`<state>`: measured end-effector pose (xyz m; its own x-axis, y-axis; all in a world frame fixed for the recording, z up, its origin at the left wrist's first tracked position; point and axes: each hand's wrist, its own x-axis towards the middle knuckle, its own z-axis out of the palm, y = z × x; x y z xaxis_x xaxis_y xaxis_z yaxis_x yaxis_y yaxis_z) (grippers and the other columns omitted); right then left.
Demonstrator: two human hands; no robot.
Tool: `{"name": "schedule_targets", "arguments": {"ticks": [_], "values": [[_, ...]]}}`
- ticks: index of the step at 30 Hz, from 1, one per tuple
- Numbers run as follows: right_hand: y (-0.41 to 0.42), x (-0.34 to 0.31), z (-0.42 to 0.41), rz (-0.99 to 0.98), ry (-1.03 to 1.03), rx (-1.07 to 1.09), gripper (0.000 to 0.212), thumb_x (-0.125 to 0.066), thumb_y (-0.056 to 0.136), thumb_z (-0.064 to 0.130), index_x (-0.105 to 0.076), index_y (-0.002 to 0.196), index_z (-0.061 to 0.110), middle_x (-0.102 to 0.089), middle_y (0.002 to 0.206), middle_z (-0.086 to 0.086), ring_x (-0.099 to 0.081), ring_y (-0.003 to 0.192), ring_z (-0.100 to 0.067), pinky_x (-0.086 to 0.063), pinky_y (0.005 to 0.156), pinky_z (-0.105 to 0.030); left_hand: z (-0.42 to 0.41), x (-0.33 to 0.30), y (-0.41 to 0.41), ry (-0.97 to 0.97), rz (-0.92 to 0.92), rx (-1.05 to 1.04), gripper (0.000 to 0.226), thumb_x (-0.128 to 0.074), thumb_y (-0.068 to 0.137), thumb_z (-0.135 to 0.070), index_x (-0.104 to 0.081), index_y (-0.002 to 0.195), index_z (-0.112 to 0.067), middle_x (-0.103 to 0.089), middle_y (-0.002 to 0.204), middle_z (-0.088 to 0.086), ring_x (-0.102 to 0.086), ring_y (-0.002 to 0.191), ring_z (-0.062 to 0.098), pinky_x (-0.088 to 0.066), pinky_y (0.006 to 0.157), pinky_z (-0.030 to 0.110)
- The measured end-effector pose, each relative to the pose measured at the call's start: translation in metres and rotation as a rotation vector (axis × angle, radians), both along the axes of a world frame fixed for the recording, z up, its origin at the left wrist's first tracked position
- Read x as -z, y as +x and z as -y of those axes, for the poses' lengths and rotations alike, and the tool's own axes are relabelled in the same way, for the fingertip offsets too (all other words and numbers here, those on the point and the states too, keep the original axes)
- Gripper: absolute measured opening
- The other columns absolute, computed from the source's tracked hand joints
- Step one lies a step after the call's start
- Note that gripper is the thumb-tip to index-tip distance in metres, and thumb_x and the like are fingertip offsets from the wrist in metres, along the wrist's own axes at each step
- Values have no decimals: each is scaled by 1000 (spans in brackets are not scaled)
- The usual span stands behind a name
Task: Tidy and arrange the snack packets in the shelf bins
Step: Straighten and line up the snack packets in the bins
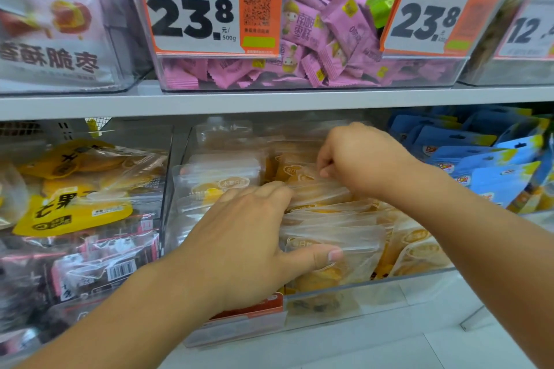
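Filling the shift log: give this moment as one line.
left hand: pressing clear yellow-fruit snack packets | right hand: pinching packet top | clear middle bin: partly tidied

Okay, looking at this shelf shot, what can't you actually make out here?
Head view only:
- Right hand fingertips: curled out of sight among the clear mango packets.
- Price tag on that bin: covered by the left hand.
- Far-right price label: cut by the frame edge.
- Blue packets: print blurred.
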<state>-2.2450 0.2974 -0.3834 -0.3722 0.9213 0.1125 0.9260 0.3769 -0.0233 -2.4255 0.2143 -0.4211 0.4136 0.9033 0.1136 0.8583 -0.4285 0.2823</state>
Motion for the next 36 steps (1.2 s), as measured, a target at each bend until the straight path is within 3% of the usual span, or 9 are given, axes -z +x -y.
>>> {"name": "schedule_targets", "arguments": {"ticks": [6, 10, 13, 19, 23, 28, 30, 33, 36], "values": [[-24, -12, 26, 214, 181, -248, 40, -37, 90, 6, -58, 119, 24, -44, 94, 2, -57, 89, -32, -42, 70, -39, 1, 2, 0, 45, -38, -1, 70, -20, 68, -96, -41, 108, -43, -43, 98, -25, -40, 92, 3, -32, 85, 28], [-31, -21, 32, 329, 179, -277, 34, -39, 92, 4, -58, 117, 19, -39, 91, 0, -50, 80, -29, -38, 67, -38, 0, 2, -2, 45, -22, 13, 85, -17, 68, -97, -45, 127, -43, -50, 117, -24, -46, 106, 3, -38, 99, 31], [-26, -27, 29, 341, 201, -253, 30, -41, 91, 5, -58, 110, 20, -41, 90, 2, -52, 82, -27, -39, 68, -37, -1, 2, -2, 50, -20, 18, 77, -19, 69, -97, -47, 117, -42, -50, 107, -22, -46, 100, 5, -39, 91, 29], [-5, 7, 0, 156, 9, -205, 22, -55, 93, 14, -72, 100, 26, -69, 97, 0, -63, 91, -25, -50, 82, -35, 4, -2, -1, 6, -56, -16, 72, -23, 68, -95, -44, 117, -46, -44, 105, -26, -37, 97, 4, -30, 90, 25], [2, 2, -4, -261, -55, -240, 13, -70, 92, 27, -79, 94, 19, -75, 86, 6, -65, 82, -7, -48, 80, -23, 4, -5, -2, -18, -49, -5, 78, -23, 64, -98, -45, 116, -45, -48, 108, -24, -41, 99, 2, -38, 91, 27], [-15, 0, -17, -294, 18, -210, 45, -60, 99, 28, -53, 143, 24, -59, 135, 8, -52, 121, -6, -31, 93, -10, -3, -17, -7, 69, 318, -151, 49, -27, 85, -79, -48, 106, -40, -61, 99, -16, -55, 95, 5, -50, 82, 34], [-30, 1, -30, -163, 4, -175, 46, -55, 101, 27, -48, 146, 26, -48, 150, 1, -45, 135, -19, -31, 107, -20, -12, -20, -8, 225, 111, -200, 45, -30, 92, -62, -51, 122, -35, -55, 118, -16, -45, 114, 9, -42, 95, 34], [-48, 4, -48, -97, 17, -145, 26, -57, 96, 26, -66, 120, 29, -62, 130, -4, -57, 116, -29, -44, 103, -38, -20, -15, -5, 341, -186, -237, 46, -35, 96, -51, -49, 133, -28, -48, 135, -7, -38, 128, 18, -29, 108, 41], [-54, 2, -55, -120, 40, -149, 17, -63, 93, 28, -69, 109, 31, -63, 119, -1, -58, 106, -28, -48, 96, -37, -28, -18, -5, 289, -178, -296, 47, -40, 95, -57, -48, 128, -25, -55, 130, -2, -46, 125, 23, -30, 108, 47]]}}
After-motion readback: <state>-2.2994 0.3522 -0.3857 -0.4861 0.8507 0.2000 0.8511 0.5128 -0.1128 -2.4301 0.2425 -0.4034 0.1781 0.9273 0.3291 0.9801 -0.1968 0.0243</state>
